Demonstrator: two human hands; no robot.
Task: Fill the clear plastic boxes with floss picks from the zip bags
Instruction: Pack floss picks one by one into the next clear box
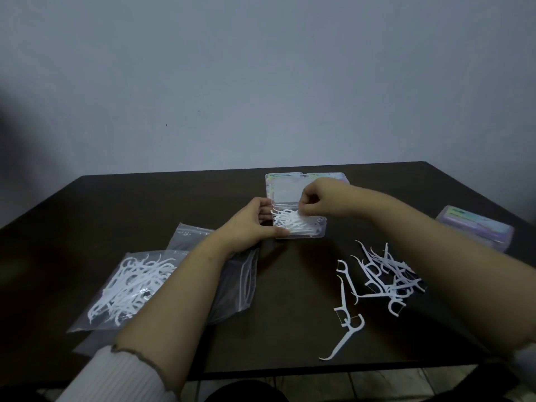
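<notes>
Left hand [253, 224] grips open box [300, 227]; right hand [320, 203] pinches floss picks [290, 223] inside

Box [316, 232] partly behind hands

We are finding nothing readable here. We are seeing iridescent printed labels on the lid of the open clear box [285, 184] and on the closed box [475, 227] at the far right, but their print is blurring too much to make out.
</notes>
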